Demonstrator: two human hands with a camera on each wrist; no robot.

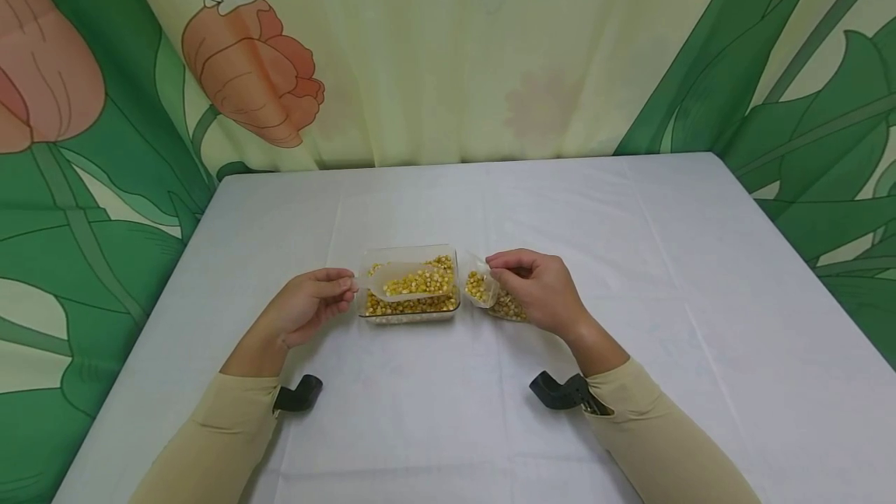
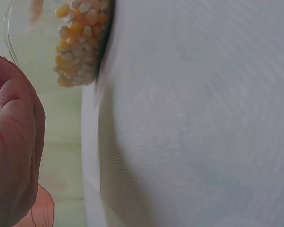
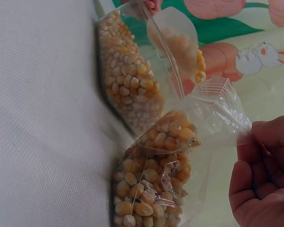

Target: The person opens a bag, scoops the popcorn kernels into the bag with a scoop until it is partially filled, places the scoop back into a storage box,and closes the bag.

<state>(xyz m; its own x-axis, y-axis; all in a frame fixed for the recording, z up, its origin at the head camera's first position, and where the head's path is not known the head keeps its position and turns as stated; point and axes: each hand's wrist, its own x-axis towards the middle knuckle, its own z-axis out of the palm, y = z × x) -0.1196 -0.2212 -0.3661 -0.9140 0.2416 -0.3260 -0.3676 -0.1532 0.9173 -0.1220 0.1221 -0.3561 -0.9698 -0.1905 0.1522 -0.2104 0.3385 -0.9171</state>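
Note:
My left hand (image 1: 318, 303) pinches the end of a translucent white scoop (image 1: 379, 284) between thumb and fingers. Yellow corn kernels (image 1: 420, 281) lie in the scoop, which is above a clear rectangular container (image 1: 413, 318). More kernels (image 3: 128, 75) fill the lower part of that container. Just to its right stands a clear plastic zip bag (image 3: 154, 194) of kernels, its mouth facing the container. My right hand (image 1: 542, 290) pinches the upper edge of the bag. In the left wrist view the scoop is mostly out of frame.
A white cloth covers the table (image 1: 420, 411), and both the container and the bag rest on it. Behind the table hangs a printed curtain (image 1: 448, 61) with leaves and flowers. A black wrist mount (image 1: 299, 393) sticks out from the left sleeve, another (image 1: 560, 391) from the right.

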